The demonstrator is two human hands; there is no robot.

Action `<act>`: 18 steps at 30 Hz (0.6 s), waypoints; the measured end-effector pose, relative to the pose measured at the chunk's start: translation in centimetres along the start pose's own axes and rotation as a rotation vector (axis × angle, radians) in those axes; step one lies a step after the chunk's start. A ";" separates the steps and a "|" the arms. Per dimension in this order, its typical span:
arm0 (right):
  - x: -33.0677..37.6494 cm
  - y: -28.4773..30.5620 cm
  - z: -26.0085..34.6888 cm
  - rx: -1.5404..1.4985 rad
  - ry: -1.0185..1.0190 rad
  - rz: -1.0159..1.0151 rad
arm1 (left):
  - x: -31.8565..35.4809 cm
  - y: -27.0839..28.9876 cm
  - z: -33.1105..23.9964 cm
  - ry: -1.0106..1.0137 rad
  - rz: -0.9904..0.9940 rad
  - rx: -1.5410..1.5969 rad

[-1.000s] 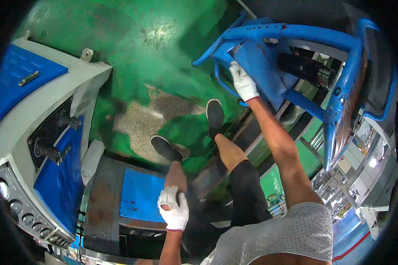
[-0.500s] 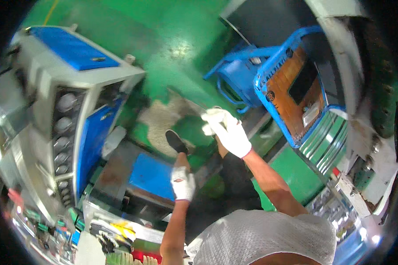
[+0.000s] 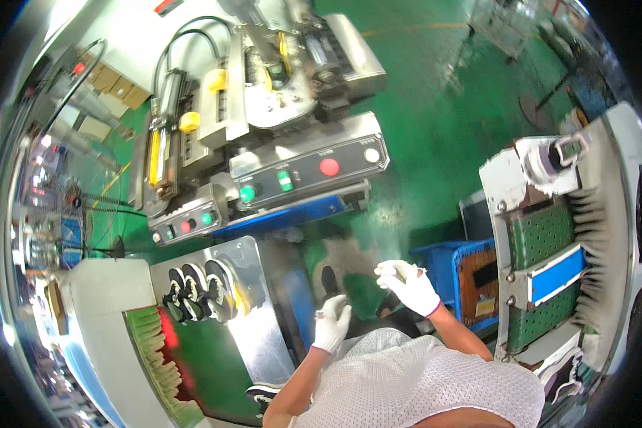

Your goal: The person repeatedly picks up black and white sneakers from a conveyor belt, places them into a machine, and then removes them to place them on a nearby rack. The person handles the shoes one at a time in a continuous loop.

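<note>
Fingers (image 3: 396, 269) of the right hand (image 3: 409, 285) curl loosely in a white glove; whether they pinch anything cannot be told. Right forearm rises from the lower edge, bent inward. Left hand (image 3: 333, 322), gloved, fingers half closed, apparently empty, held mid-air beside the steel table (image 3: 260, 321). Black shoes (image 3: 200, 289) stand in a row on that table, left of both hands. Blue crate (image 3: 464, 274) just right of the right hand. Control panel (image 3: 307, 167) with red and green buttons lies beyond.

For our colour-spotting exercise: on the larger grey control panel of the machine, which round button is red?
The red button sits between the green switch and the white button, which lies nearest the panel's right end; a round green button lies farthest left.
</note>
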State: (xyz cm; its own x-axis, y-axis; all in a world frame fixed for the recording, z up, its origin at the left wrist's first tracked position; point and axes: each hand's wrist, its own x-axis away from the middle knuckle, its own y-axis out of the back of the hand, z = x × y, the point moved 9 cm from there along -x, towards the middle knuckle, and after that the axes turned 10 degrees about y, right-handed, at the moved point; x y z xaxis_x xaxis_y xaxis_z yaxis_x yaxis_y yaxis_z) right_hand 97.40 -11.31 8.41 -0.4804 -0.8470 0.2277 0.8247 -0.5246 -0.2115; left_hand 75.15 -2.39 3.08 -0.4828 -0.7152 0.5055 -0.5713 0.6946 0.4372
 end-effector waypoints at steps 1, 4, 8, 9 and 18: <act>-0.8 -0.9 1.2 -0.016 -0.002 0.016 | -0.5 1.1 1.3 -0.100 -0.067 0.065; -2.7 -4.0 3.8 0.150 0.046 0.118 | -0.9 5.7 -4.7 -0.263 -0.153 0.010; -5.5 -9.8 4.6 0.118 0.125 0.094 | -3.2 9.9 -9.6 -0.293 -0.028 0.251; -6.2 -12.3 4.1 0.163 0.106 0.107 | -3.8 11.6 -10.1 -0.306 0.013 0.330; -12.5 -30.4 4.4 0.421 0.199 0.510 | -5.2 25.8 -6.4 -0.224 -0.160 0.547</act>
State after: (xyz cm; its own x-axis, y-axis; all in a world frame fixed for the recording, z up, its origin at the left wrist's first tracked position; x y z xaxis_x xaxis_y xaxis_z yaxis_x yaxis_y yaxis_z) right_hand 79.70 15.57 16.21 -0.0141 -0.9998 0.0105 0.9885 -0.0123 0.1506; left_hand 67.16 19.76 16.56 -0.4564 -0.8477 0.2705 -0.8777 0.4788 0.0194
